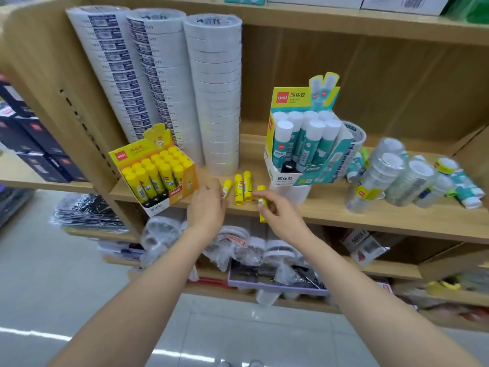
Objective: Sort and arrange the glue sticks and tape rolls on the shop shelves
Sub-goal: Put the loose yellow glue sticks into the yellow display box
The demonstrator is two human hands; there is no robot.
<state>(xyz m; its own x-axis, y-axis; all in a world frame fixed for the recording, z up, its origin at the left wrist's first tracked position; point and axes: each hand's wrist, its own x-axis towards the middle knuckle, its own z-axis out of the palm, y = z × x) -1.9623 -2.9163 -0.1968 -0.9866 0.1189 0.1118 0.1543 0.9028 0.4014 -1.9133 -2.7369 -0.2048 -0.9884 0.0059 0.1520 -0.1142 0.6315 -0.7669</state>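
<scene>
Right hand (277, 211) pinches a yellow glue stick (262, 205) right of the yellow display box (156, 176). Left hand (209, 207), fingers loose, hovers beside three loose sticks (238, 189) nearer that box. Best slot them upright, caps up.

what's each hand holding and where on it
The right hand grips a yellow glue stick round its middle, both ends showing. The left hand holds nothing, open beside a small loose stick on the shelf.
</scene>
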